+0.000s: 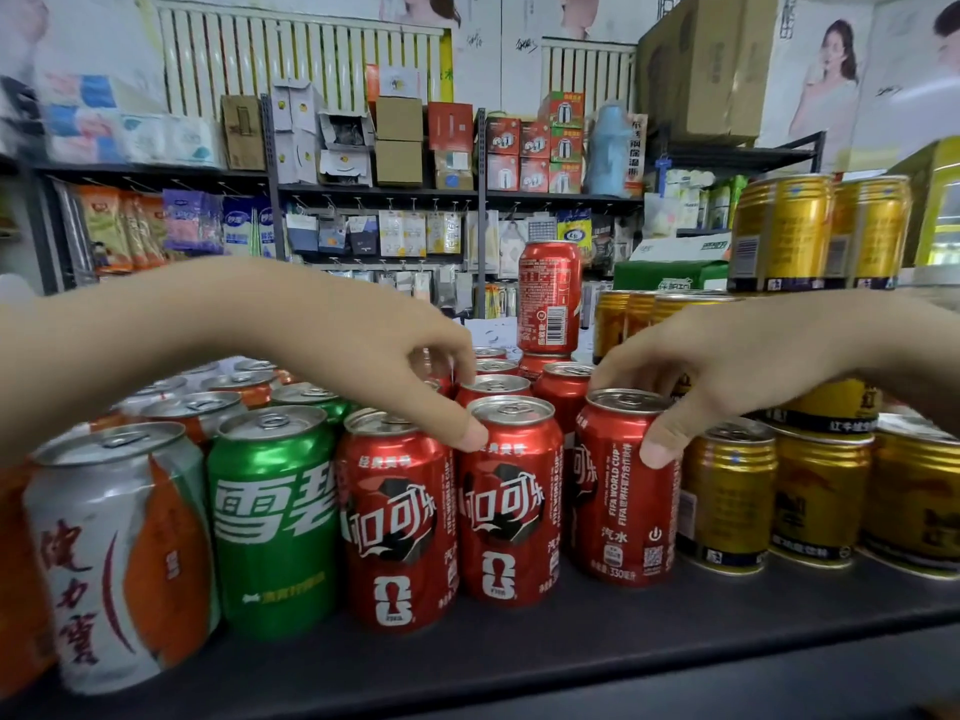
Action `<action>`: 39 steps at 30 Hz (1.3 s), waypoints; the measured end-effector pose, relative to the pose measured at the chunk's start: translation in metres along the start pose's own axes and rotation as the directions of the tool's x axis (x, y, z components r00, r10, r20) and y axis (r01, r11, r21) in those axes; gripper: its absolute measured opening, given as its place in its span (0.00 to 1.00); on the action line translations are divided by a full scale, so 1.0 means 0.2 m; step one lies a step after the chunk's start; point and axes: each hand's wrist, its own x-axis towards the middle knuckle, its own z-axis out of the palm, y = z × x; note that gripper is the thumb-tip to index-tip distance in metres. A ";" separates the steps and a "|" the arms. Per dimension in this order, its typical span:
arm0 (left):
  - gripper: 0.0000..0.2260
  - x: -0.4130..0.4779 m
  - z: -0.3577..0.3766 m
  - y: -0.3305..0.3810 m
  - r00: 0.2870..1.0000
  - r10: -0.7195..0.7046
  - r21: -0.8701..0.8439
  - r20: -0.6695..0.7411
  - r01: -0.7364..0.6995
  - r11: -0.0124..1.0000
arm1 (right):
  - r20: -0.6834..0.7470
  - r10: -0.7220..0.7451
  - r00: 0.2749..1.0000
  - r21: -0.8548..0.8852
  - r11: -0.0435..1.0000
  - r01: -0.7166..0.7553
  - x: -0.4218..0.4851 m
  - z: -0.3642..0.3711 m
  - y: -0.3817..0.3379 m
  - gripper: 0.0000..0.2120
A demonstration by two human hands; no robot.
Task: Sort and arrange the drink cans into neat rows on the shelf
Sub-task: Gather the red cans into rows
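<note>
Head view, the only 1 I receive: a wide-angle camera worn on the person's head, facing forward and slightly down over the dark shelf, close to its front edge. The red cans sit at frame centre at near range. Left hand and right hand reach in from opposite sides. Store racks stand well behind. Straight lines bow near the borders.

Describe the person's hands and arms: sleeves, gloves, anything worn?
Nothing worn. The left hand and right hand have no gloves or rings; the thumbnails look short and unpainted. The left forearm and right forearm are uncovered to the frame edges: no sleeve, watch or bracelet in view.
</note>
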 end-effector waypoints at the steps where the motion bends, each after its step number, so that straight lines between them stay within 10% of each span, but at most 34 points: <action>1: 0.34 0.02 -0.01 0.02 1.000 0.013 0.008 0.007 -0.013 1.000 | 0.008 0.013 1.000 -0.013 1.000 -0.013 0.01 0.00 0.01 0.13; 14: 0.35 0.17 -0.01 0.05 0.990 0.099 0.013 0.101 -0.101 0.995 | 0.208 -0.001 0.978 0.212 0.976 -0.044 0.01 -0.07 -0.08 0.34; 31: 0.28 0.21 -0.03 0.00 0.992 0.127 -0.115 0.020 -0.124 0.986 | 0.190 -0.090 0.978 0.283 0.959 0.034 0.02 -0.08 -0.05 0.27; 35: 0.26 0.28 -0.09 -0.08 0.989 0.046 -0.159 -0.142 -0.069 0.985 | -0.140 0.050 0.989 0.391 0.920 0.009 0.07 -0.23 0.00 0.23; 39: 0.21 0.35 -0.13 -0.14 0.983 -0.011 -0.149 -0.185 -0.017 0.989 | -0.384 0.368 0.847 0.529 0.840 -0.125 0.29 -0.27 0.06 0.33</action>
